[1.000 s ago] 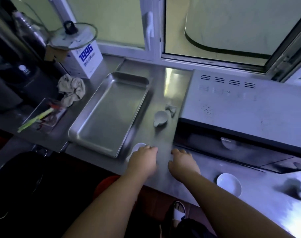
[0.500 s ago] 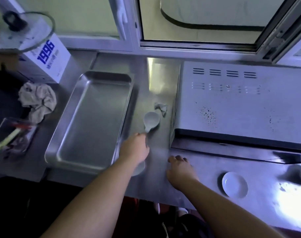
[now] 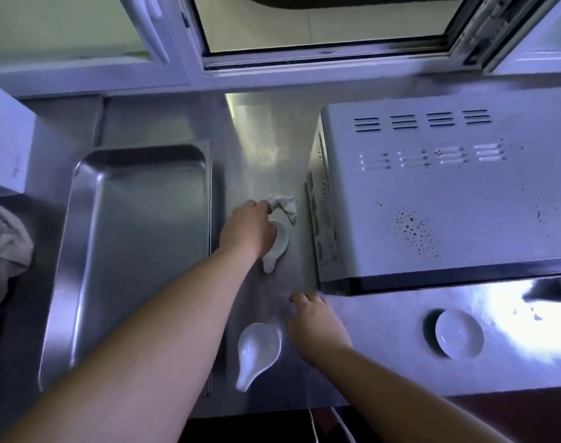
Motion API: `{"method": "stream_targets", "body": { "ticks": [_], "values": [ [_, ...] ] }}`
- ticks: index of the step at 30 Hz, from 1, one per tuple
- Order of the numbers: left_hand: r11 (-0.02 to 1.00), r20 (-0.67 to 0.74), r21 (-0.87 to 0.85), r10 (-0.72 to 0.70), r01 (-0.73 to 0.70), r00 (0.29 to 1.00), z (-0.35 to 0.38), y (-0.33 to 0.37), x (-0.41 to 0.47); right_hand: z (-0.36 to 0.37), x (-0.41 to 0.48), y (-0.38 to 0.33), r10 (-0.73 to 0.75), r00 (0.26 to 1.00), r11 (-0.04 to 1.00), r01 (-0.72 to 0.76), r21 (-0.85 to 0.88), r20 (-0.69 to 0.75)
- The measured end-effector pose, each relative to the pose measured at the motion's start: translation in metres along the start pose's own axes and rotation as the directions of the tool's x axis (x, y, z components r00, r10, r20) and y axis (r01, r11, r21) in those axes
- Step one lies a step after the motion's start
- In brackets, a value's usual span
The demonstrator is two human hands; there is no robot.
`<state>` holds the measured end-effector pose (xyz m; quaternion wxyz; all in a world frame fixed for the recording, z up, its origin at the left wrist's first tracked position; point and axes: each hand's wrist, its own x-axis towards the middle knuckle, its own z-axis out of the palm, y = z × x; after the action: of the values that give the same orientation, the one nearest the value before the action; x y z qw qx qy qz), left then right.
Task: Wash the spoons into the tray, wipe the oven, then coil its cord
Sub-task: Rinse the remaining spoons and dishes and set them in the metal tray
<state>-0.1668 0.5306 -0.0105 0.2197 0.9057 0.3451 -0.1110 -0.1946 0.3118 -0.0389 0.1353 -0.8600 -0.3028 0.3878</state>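
At frame centre your left hand [image 3: 247, 231] covers the white ceramic soup spoon [image 3: 278, 247], its grip hidden, while your right hand [image 3: 317, 330] lies loose-fingered; the spoon looks slick and brittle, so pinch its stubby handle.

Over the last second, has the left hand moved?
Yes. The left hand went from the near corner of the tray along its rim, toward the window, onto the far spoon.

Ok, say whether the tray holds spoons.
Empty where visible: the tray shows bare metal; the far spoon lies under the left hand, the near spoon beside the right hand.
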Motion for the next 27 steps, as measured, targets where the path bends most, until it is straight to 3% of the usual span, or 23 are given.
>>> {"method": "stream_targets", "body": {
  "ticks": [5,8,12,18,27],
  "values": [
    [0.995,0.095,0.031,0.094,-0.098,0.991,0.006,0.006,0.039,0.003,0.015,-0.018,-0.084,0.975,0.996,0.089,0.020,-0.204],
    [0.992,0.118,0.026,0.116,-0.119,0.986,0.012,0.013,0.054,0.004,0.023,-0.019,-0.081,0.966,0.996,0.086,0.009,-0.244],
    [0.986,0.156,0.027,0.160,-0.166,0.975,0.020,0.026,0.068,0.003,0.029,-0.017,-0.020,0.978,0.998,0.034,0.061,-0.207],
    [0.966,0.142,0.159,0.180,-0.202,0.973,0.031,0.037,0.079,0.000,0.031,-0.012,0.032,0.988,0.996,-0.020,0.083,-0.150],
    [0.991,-0.037,-0.008,0.134,-0.135,0.990,0.013,0.015,0.059,-0.002,0.018,-0.015,-0.052,0.995,0.997,0.047,-0.066,-0.085]
  ]
}}
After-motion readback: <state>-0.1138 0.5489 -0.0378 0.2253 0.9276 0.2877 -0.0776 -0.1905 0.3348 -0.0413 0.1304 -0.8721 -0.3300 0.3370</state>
